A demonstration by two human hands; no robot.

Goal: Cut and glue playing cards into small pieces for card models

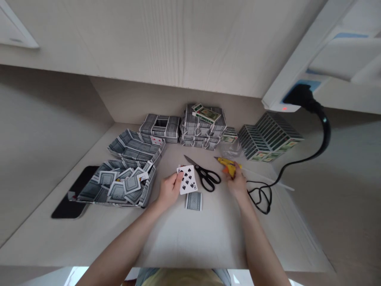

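Note:
My left hand (169, 189) pinches the lower left corner of an eight of spades playing card (188, 179), holding it just above the white tabletop (190, 234). My right hand (237, 182) grips a yellow hot glue gun (228, 166), with its nozzle pointing left. Between my hands lie black-handled scissors (205, 175), blades open and pointing up and left. A single face-down playing card (193, 201) rests just below the eight, to the right of my left hand.
Left of my hands sits an open tray built from glued cards (119, 184), holding loose cards. Stacked card structures (202, 127) and rows of card packs (268, 137) stand at the back. A black phone (71, 194), black cable (262, 194) and power strip (282, 99) surround the work area.

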